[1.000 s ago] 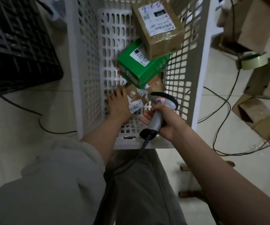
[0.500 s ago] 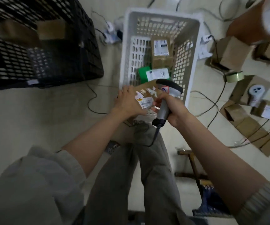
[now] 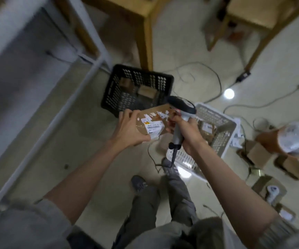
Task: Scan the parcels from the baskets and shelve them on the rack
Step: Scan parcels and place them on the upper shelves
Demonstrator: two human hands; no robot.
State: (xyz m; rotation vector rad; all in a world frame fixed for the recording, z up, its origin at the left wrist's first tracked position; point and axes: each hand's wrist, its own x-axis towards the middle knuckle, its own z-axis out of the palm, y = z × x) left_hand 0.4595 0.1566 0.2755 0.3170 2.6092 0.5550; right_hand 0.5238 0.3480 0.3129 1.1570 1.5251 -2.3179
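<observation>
My left hand (image 3: 129, 128) grips a small brown cardboard parcel (image 3: 152, 121) with white labels, held up at chest height. My right hand (image 3: 186, 133) grips the handle of a grey barcode scanner (image 3: 180, 112), whose dark head points at the parcel's right end. Below on the floor stand a white basket (image 3: 222, 141) with more parcels inside and a black basket (image 3: 138, 88) holding brown boxes. The grey metal rack (image 3: 37, 87) runs along the left side.
Cables (image 3: 208, 72) trail over the pale floor. Open cardboard boxes (image 3: 263, 155) and a brown bin with a white bag (image 3: 289, 139) lie at the right. Wooden table legs (image 3: 145, 38) stand behind the baskets. My legs and shoes (image 3: 139, 184) are below.
I have lifted the parcel out of the white basket and stood up; the view has swung toward the rack. The scanner stays beside the parcel.
</observation>
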